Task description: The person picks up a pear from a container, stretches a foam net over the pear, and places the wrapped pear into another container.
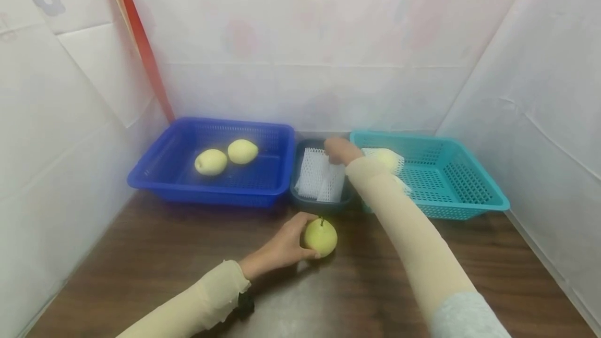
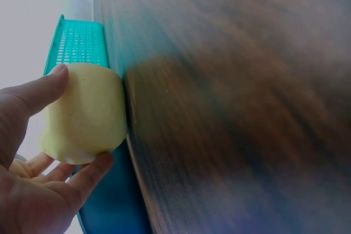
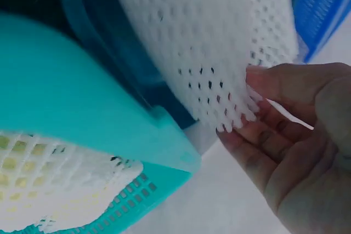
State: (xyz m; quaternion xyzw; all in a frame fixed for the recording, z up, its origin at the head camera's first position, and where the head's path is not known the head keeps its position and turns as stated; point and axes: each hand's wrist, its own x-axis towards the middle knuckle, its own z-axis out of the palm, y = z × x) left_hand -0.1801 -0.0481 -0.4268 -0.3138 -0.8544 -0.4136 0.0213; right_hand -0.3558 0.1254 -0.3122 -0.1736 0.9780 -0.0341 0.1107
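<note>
My left hand [image 1: 281, 244] holds a yellow-green pear [image 1: 321, 238] upright on the brown table, thumb on the near side and fingers on the far side. In the left wrist view the pear [image 2: 88, 113] sits between thumb and fingertips. Over the small dark basket [image 1: 305, 203], my right hand [image 1: 341, 150] pinches the edge of a white foam net sleeve. The right wrist view shows that foam net [image 3: 203, 42] between thumb and fingers, its holes visible. More white foam nets [image 1: 312, 173] lie in the dark basket.
A blue basket [image 1: 211, 191] at left contains two pears [image 1: 211, 162]. On the right stands a teal basket [image 1: 462, 207] with a net-wrapped pear [image 1: 387, 160], partly hidden by my right forearm. White patterned sheeting [image 1: 300, 40] encloses the back and sides.
</note>
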